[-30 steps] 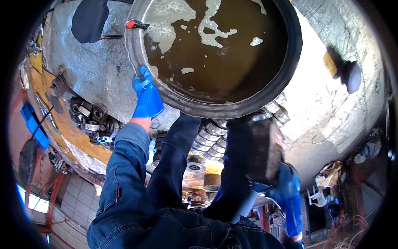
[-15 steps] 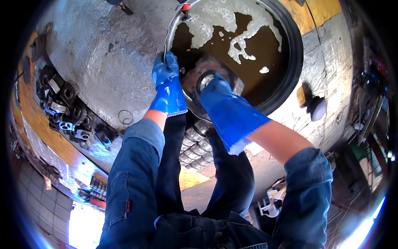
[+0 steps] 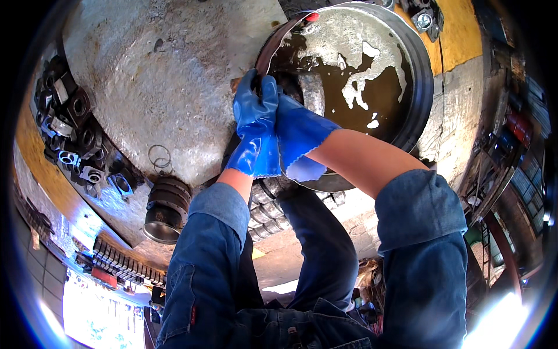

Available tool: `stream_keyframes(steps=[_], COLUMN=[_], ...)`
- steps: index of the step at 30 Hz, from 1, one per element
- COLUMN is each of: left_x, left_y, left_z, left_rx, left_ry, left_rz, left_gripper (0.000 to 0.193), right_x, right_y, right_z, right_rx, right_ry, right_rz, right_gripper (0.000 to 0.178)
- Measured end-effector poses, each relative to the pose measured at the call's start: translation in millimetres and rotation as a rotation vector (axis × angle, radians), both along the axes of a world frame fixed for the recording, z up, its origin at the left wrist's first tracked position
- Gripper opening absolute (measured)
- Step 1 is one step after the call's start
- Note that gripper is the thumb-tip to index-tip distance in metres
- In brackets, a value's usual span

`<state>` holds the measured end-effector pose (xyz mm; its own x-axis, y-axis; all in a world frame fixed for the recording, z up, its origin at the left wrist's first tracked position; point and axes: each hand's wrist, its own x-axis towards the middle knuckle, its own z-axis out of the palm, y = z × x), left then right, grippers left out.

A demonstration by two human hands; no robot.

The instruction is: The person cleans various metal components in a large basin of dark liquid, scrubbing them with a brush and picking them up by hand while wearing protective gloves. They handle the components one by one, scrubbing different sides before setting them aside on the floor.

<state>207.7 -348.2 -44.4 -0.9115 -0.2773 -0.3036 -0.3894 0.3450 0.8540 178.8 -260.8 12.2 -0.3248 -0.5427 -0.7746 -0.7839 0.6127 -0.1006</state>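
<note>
Blue rubber gloves cover both my hands, close together at the left side of a round black tub [image 3: 419, 87] holding brown, foam-topped liquid. A dark metal bearing housing [image 3: 314, 93] with a round opening is tilted at the tub's left rim, partly hidden behind the gloves. My right hand [image 3: 290, 113] is closed on its near side, the fingertips out of sight. My left hand [image 3: 254, 107] wraps its left end, thumb and fingers pointing away from me.
Several greasy bearing housings [image 3: 78, 107] lie at the left. Two thin rings [image 3: 160, 156] and a dark ribbed cylinder [image 3: 167, 209] are nearer me. A cord [image 3: 443, 104] runs along the right, and a silver-centred metal part [image 3: 424, 22] sits beyond the tub.
My left hand has left the tub's rim and come over to the bearing housing. My right hand has moved the housing up and left, out of the liquid to the rim. The view has shifted.
</note>
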Motion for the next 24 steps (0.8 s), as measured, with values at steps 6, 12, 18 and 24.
stream_keyframes(steps=[6, 12, 18, 24], left_x=[-1.6, -1.3, 4.8, -0.6], left_y=[-1.4, -4.5, -10.6, -12.9], left_z=[2.4, -6.6, -17.9, -27.3], left_rx=[0.229, 0.223, 0.155, 0.202], left_ry=[-0.183, -0.122, -0.056, -0.125], left_rz=[0.083, 0.075, 0.028, -0.044], left_gripper=[0.058, 0.054, 0.061, 0.065], right_x=[4.8, 42.2, 78.0, 56.3], right_y=[-3.4, 8.2, 88.4, 82.1], right_z=[-4.3, 16.1, 71.0, 4.0], right_rx=[-0.063, -0.285, -0.669, -0.626], right_ry=[0.06, 0.279, 0.056, -0.175], right_rz=[-0.005, -0.156, -1.085, -1.864], right_gripper=[0.021, 0.012, 0.027, 0.084])
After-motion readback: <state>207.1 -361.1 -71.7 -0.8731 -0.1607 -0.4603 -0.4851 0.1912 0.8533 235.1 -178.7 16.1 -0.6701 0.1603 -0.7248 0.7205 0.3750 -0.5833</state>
